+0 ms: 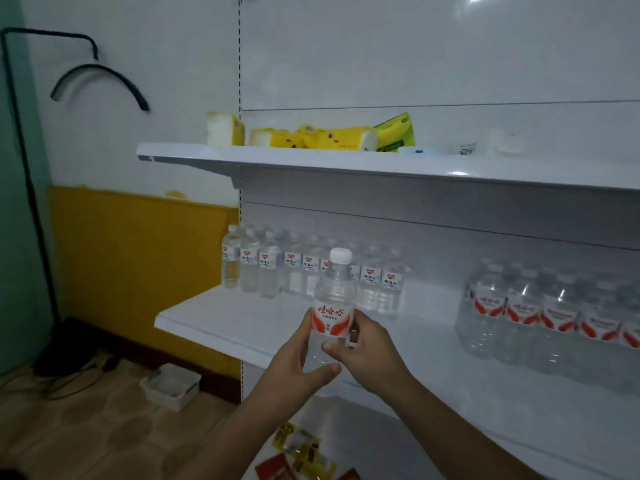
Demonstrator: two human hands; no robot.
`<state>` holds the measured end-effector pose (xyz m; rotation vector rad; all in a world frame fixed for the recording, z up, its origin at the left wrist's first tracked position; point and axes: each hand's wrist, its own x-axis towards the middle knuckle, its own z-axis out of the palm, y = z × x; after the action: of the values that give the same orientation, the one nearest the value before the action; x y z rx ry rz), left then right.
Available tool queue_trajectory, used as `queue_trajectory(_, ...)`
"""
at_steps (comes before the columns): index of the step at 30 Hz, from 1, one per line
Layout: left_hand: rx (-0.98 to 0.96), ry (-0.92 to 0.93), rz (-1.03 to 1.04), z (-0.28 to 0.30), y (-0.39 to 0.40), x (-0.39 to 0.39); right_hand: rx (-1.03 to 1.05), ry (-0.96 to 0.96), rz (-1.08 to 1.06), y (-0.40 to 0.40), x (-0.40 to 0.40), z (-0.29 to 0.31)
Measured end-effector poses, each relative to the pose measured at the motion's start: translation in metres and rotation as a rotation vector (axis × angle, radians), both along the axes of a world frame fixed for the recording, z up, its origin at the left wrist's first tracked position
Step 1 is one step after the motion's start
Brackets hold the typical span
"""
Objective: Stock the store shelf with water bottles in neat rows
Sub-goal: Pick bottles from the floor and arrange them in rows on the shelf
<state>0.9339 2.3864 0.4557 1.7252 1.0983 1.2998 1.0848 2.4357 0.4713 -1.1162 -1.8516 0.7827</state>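
1. Hands: the left hand (298, 362) and right hand (363, 351) both curl their fingers round a clear plastic water bottle with red label and white cap (334, 299).
2. That bottle stands upright in the air, just in front of the white metal shelf (221, 323).
3. Rows of small clear bottles with heart labels (311, 271) stand at the back; red-labelled bottles (547, 320) stand to the right.

Dim, bluish indoor light with soft overall blur, small glare spots on the glossy white metal upper shelf (381, 164) and the panel above it, shadow beneath it, wide-angle bending at the edges.
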Motion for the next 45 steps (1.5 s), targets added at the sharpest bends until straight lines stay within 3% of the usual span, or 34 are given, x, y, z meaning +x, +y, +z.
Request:
queue_trajectory(5,0.001,-0.016,-0.046,-0.009,0.045,0.022,-0.018,-0.049,-0.059,0.033,0.021,-0.001)
queue_trajectory(11,0.028,-0.014,-0.228,-0.023,0.079,0.128,-0.008,-0.071,-0.299,0.028,0.125,-0.006)
queue_trajectory(21,-0.015,-0.086,-0.697,-0.031,0.057,0.328,-0.045,-0.096,-0.711,-0.058,0.308,-0.009)
queue_trajectory(28,-0.058,-0.074,-0.893,-0.036,0.017,0.417,-0.065,-0.113,-0.892,-0.120,0.388,-0.012)
queue_trajectory(35,-0.035,-0.008,-0.862,-0.043,0.007,0.418,-0.095,-0.092,-0.869,-0.124,0.396,-0.020)
queue_trajectory(45,0.079,0.206,-0.519,-0.036,0.058,0.318,-0.085,-0.009,-0.614,-0.033,0.313,-0.019)
